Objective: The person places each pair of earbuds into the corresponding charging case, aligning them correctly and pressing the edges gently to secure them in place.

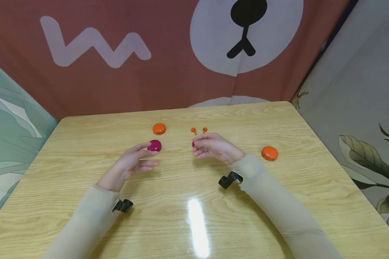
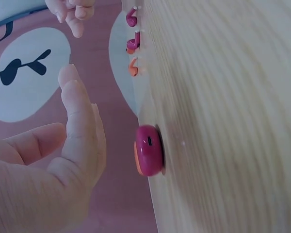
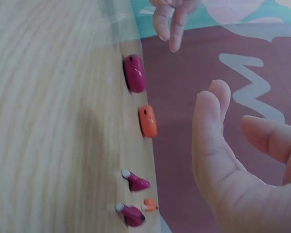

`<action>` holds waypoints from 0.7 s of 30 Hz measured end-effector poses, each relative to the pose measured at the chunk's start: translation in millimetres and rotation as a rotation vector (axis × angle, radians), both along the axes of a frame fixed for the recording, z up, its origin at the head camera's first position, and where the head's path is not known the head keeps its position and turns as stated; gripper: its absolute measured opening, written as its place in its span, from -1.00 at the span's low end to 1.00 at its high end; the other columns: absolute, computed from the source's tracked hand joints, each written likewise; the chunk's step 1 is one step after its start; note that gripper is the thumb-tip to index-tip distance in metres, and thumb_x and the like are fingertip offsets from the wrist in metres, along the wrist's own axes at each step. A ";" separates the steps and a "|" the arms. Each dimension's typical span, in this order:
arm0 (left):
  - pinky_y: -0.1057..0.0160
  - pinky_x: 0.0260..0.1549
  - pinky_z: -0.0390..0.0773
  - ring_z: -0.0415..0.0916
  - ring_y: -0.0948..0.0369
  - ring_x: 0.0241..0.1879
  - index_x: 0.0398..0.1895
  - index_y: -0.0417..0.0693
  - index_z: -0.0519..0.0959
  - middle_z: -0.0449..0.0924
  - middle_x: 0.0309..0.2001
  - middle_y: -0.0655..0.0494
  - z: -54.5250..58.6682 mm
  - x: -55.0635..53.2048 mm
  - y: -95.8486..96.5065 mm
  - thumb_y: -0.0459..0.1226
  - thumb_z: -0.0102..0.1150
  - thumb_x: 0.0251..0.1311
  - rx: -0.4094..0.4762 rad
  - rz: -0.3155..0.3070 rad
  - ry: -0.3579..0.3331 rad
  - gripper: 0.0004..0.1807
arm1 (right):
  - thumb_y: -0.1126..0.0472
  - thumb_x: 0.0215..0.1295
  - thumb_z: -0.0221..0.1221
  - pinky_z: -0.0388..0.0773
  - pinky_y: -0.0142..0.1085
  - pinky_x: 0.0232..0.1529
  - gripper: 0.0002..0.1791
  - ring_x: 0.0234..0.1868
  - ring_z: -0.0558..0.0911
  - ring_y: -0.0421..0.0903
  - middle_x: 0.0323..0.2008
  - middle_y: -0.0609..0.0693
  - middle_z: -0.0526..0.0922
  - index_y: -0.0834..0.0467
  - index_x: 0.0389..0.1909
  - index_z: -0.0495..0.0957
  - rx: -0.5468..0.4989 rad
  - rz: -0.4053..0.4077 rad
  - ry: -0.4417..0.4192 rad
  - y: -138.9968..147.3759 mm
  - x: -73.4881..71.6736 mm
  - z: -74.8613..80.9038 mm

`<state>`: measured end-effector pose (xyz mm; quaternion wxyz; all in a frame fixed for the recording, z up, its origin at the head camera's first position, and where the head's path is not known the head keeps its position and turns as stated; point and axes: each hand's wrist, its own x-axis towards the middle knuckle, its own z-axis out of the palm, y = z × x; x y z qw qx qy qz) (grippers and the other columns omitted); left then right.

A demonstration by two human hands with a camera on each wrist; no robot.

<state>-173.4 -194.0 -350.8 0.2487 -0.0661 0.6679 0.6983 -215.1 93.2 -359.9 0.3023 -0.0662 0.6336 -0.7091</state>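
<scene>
My left hand (image 1: 133,162) hovers over the table with fingers extended and nothing in them. It overlaps a round, glossy magenta earbud case (image 1: 155,145) in the head view, while the left wrist view shows a gap between the fingers and that case (image 2: 149,150). My right hand (image 1: 215,148) is held above the table, fingers loosely bent and holding nothing. Below it lie two magenta earbuds (image 3: 137,182) with pale stem ends; in the head view it hides most of them, one magenta earbud (image 1: 193,144) peeking out by the fingertips. Two orange earbuds (image 1: 205,129) lie just behind.
Behind the magenta case sits an orange round case (image 1: 159,128). Another orange round case (image 1: 270,153) rests to the right, beside my right forearm. The wooden table (image 1: 168,226) ends at a printed brown curtain (image 1: 168,86). Small black cameras (image 1: 230,180) are worn on both wrists.
</scene>
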 end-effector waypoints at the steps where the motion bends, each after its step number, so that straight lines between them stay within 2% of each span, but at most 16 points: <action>1: 0.32 -0.37 0.65 0.69 0.25 -0.38 0.53 -0.23 -0.15 0.63 -0.14 0.18 -0.6 -0.1 -1.5 -0.36 -0.20 0.48 0.001 0.005 -0.002 -0.36 | 0.40 0.46 -0.03 0.64 -0.30 -0.22 -0.55 -0.37 0.67 -0.11 -0.34 0.09 0.64 0.54 0.27 0.20 0.004 -0.001 -0.006 -2.4 -0.5 -0.9; 8: 0.29 -0.32 0.66 0.69 0.24 -0.38 0.54 -0.21 -0.17 0.65 -0.21 0.24 -3.4 -1.7 -11.0 -0.35 -0.17 0.48 -0.006 0.027 -0.023 -0.33 | 0.39 0.47 -0.02 0.64 -0.32 -0.25 -0.52 -0.38 0.67 -0.12 -0.34 0.10 0.63 0.49 0.32 0.18 0.030 -0.028 -0.028 -18.4 -2.9 -3.6; 15: 0.29 -0.32 0.66 0.69 0.23 -0.38 0.53 -0.23 -0.25 0.64 -0.23 0.20 -9.7 -7.3 -19.7 -0.39 -0.23 0.48 0.019 0.021 -0.048 -0.32 | 0.35 0.47 0.00 0.64 -0.29 -0.19 -0.52 -0.36 0.67 -0.11 -0.17 0.27 0.61 0.46 0.32 0.22 0.042 -0.048 -0.029 -35.7 -5.7 -4.3; 21: 0.29 -0.32 0.66 0.69 0.22 -0.38 0.53 -0.24 -0.29 0.66 -0.27 0.18 -14.6 -15.2 -26.6 -0.39 -0.28 0.49 0.039 0.018 -0.100 -0.33 | 0.35 0.46 0.02 0.64 -0.27 -0.19 -0.52 -0.40 0.66 -0.11 -0.28 0.19 0.62 0.45 0.31 0.24 0.061 -0.074 -0.072 -54.2 -7.3 -6.7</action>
